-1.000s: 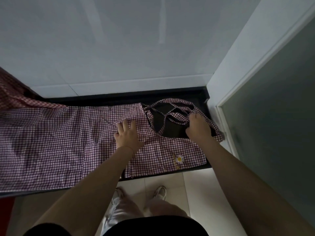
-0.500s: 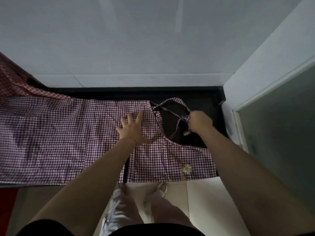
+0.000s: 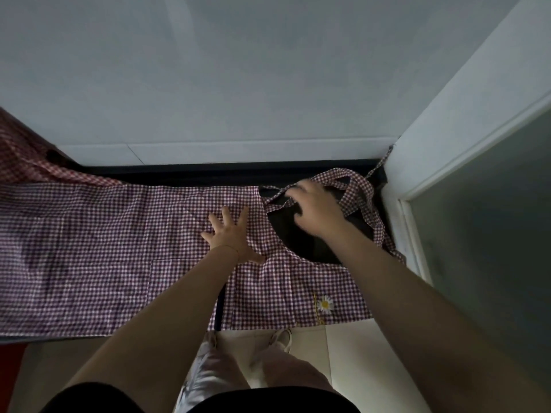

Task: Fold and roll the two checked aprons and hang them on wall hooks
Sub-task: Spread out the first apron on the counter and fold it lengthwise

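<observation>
A purple-and-white checked apron [image 3: 104, 257] lies spread flat along a dark counter [image 3: 316, 242], with a daisy patch [image 3: 325, 304] near its front right corner. My left hand [image 3: 231, 236] rests flat on the cloth, fingers spread, beside the bib's neckline. My right hand [image 3: 317, 208] is blurred over the neck straps [image 3: 359, 198] at the right end; whether it grips a strap I cannot tell. A second, red checked apron [image 3: 21, 165] is bunched at the far left, partly out of frame.
A grey tiled wall [image 3: 238, 70] rises behind the counter. A white door frame [image 3: 465, 114] and frosted glass panel [image 3: 492, 219] close off the right side. My shoes [image 3: 280, 339] stand on pale floor tiles below the counter edge.
My right hand has moved away and up over the straps, and the strap loops now lie spread toward the right corner. My left hand has stayed pressed on the apron.
</observation>
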A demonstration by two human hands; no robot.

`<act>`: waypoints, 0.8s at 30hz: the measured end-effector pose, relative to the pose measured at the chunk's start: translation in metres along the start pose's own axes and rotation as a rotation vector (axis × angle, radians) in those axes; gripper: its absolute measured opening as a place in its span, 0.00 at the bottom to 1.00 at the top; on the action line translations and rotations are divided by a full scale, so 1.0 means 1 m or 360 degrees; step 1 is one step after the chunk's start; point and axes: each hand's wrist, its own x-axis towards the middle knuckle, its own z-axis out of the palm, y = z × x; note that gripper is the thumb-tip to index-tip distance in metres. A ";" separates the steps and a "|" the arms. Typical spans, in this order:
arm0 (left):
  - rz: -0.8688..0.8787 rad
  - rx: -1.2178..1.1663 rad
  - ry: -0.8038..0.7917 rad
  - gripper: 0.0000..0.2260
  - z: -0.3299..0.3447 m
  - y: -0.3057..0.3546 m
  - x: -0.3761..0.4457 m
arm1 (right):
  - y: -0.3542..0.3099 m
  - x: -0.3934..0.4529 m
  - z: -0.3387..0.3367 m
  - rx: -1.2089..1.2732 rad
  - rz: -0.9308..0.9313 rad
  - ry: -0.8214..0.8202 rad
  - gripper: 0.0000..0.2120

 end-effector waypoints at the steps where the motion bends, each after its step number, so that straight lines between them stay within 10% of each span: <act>1: 0.0000 0.0005 -0.0004 0.61 0.000 -0.001 0.001 | -0.005 -0.001 0.010 0.0026 -0.0049 -0.0206 0.26; 8: 0.0011 0.0076 -0.0062 0.60 -0.003 -0.002 0.004 | 0.039 -0.013 0.012 -0.0179 0.0957 -0.0294 0.21; 13: 0.0025 0.0046 0.0023 0.41 -0.018 0.001 0.005 | 0.030 0.008 0.001 -0.0188 0.0596 0.0160 0.12; 18: 0.0049 -0.0053 0.0631 0.16 -0.043 -0.008 0.022 | -0.013 0.052 0.005 0.0113 0.0265 0.0236 0.08; 24: 0.0375 -0.0083 0.0368 0.26 -0.058 -0.023 0.059 | -0.038 0.085 0.028 -0.0007 0.0207 -0.0171 0.14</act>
